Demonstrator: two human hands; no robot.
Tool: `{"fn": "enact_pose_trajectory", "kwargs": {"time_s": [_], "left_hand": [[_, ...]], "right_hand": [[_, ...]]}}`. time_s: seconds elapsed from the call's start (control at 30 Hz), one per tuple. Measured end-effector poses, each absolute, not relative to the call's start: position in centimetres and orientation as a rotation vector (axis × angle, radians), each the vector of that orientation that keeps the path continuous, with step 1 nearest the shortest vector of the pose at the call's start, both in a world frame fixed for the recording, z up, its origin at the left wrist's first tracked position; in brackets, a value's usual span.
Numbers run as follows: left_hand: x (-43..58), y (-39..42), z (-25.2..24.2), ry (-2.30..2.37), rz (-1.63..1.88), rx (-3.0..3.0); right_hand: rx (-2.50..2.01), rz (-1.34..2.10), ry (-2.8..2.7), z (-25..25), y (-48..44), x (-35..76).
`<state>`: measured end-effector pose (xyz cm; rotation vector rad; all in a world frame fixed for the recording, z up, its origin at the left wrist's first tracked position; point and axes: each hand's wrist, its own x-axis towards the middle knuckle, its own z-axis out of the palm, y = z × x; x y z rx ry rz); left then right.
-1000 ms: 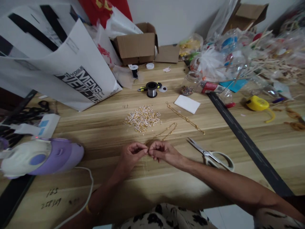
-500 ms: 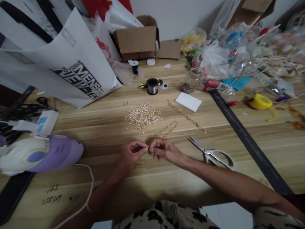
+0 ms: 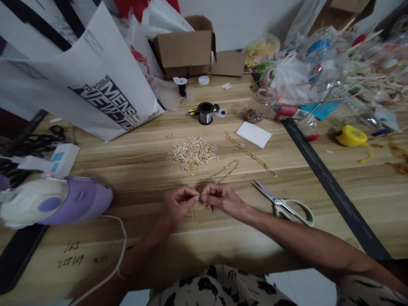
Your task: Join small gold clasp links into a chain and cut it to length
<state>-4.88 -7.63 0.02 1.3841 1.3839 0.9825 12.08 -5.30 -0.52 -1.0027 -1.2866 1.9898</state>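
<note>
My left hand (image 3: 177,205) and my right hand (image 3: 221,199) meet fingertip to fingertip near the table's front, both pinched. Between them runs the end of a thin gold chain (image 3: 224,176), whose loop lies on the wood just beyond my right hand. The exact piece in the pinch is too small to make out. Fine pale thread or wire (image 3: 194,214) hangs below the fingers. Just past my hands lies a pile of small gold and clear beads or findings (image 3: 193,154). A second gold chain (image 3: 251,155) is stretched out farther right.
Open scissors (image 3: 280,204) lie beside my right forearm. Behind the pile stand a wire spool (image 3: 205,114) and a jar of beads (image 3: 259,106). A white folded paper (image 3: 254,134) lies nearby. A purple device (image 3: 76,199) with a white cord sits left; bagged clutter (image 3: 331,63) fills the back right.
The camera view has shifted slightly. Both hands stay pinched together at nearly the same place, with only small finger movement.
</note>
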Motion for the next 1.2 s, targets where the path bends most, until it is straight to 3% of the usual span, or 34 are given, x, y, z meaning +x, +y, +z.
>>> {"fn": "enact_pose_trajectory", "kwargs": {"time_s": [1.2], "left_hand": [[-4.53, -7.77, 0.05, 1.396, 1.052, 1.403]], "right_hand": [[-1.004, 1.98, -1.314, -0.93, -5.36, 12.22]]}}
